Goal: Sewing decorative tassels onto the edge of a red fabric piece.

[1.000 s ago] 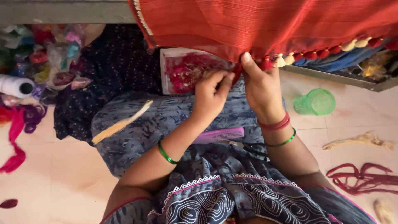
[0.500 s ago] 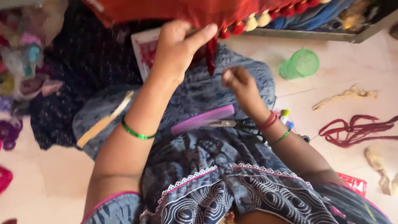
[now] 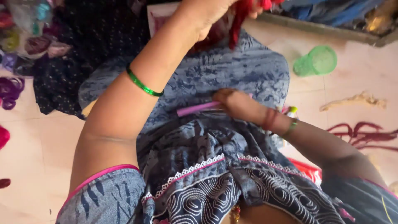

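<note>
Two hands work apart: the left hand (image 3: pixel 207 12) is raised at the top edge, clamped on red fabric (image 3: pixel 238 20); the right hand (image 3: pixel 236 103) rests low on the lap, fingers closing over a pink comb (image 3: pixel 195 110) whose long axis runs left-right.

Soft, even daylight — faint shadows, slight motion blur — no harsh glare.
</note>
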